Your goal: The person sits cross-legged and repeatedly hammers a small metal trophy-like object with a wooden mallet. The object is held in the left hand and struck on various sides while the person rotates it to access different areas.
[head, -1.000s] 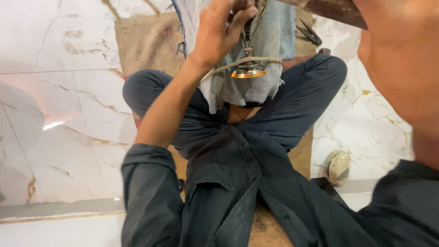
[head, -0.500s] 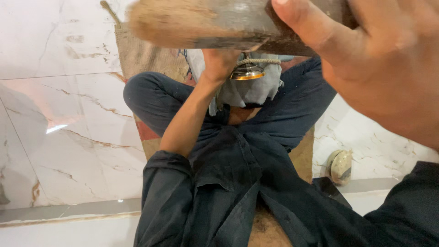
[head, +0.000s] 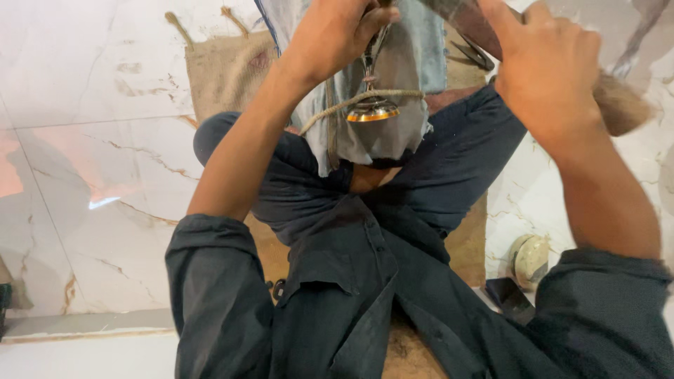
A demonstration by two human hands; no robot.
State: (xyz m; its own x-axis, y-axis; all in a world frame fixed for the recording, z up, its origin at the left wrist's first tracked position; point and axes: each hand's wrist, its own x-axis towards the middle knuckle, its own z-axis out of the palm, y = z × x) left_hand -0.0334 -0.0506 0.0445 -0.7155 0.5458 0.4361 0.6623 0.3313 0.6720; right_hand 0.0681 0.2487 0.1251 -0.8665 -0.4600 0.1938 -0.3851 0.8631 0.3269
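I sit cross-legged on a burlap mat [head: 225, 70] in dark clothes. My left hand [head: 337, 31] is closed on a thin metal tool [head: 370, 52] held upright over a small round metal piece with a brass-coloured rim [head: 372, 110]. That piece rests on a pale cloth [head: 393, 133] between my knees, with a rope [head: 351, 102] across it. My right hand [head: 547, 67] grips a wooden mallet [head: 618, 105] at the upper right, its head partly out of frame.
White marble floor tiles [head: 91, 182] surround the mat. A round pale disc-like object [head: 530, 260] and a flat dark object [head: 511, 300] lie on the floor by my right thigh. Dark scissors [head: 467, 52] lie on the mat behind the cloth.
The mallet in my right hand has swung from close before the camera to the upper right. My left hand stays on the tool over the metal piece.
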